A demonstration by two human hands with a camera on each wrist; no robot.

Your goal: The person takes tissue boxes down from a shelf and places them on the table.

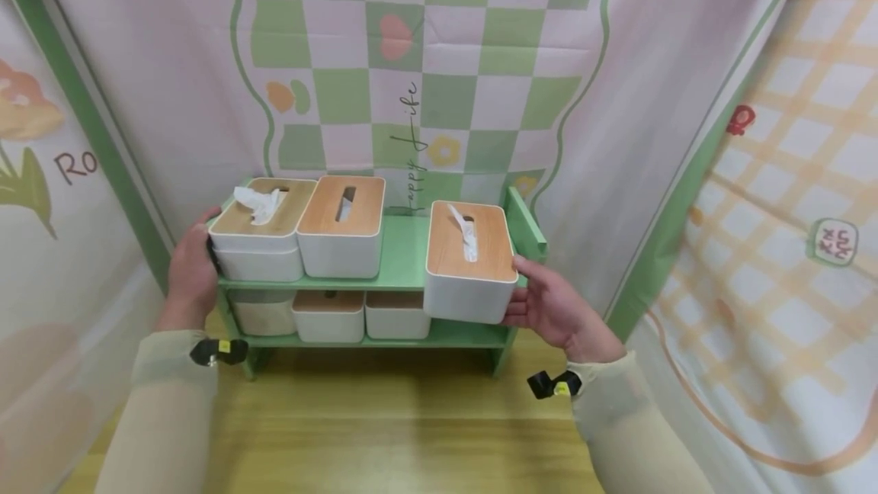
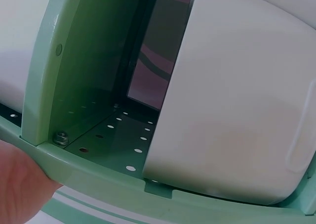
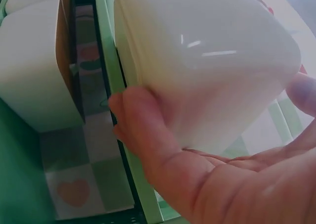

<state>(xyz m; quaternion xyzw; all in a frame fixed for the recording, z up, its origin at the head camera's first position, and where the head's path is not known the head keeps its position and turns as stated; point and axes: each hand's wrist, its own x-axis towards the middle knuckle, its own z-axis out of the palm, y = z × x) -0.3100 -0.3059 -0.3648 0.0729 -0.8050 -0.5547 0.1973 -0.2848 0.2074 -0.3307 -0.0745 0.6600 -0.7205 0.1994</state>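
My right hand [image 1: 559, 311] grips a white tissue box [image 1: 466, 299] with a wood-look lid by its right side, the thumb at the lid's rim. A white tissue sticks up from the lid slot. The box stands out over the front edge of the green two-tier shelf rack [image 1: 405, 250], at its right. In the right wrist view, fingers [image 3: 148, 125] press along the white wall of the box. My left hand [image 1: 190, 269] lies at the left end of the rack, beside the left tissue box [image 1: 264, 265]; its fingers are mostly hidden.
Another wood-lidded tissue box [image 1: 341, 254] stands on the upper tier. The lower tier holds several white boxes, one a lidded box [image 1: 329, 325]. A raised green end panel [image 1: 524, 227] rises at the right. Behind hangs a checked curtain [image 1: 425, 44]; below is wooden floor [image 1: 384, 433].
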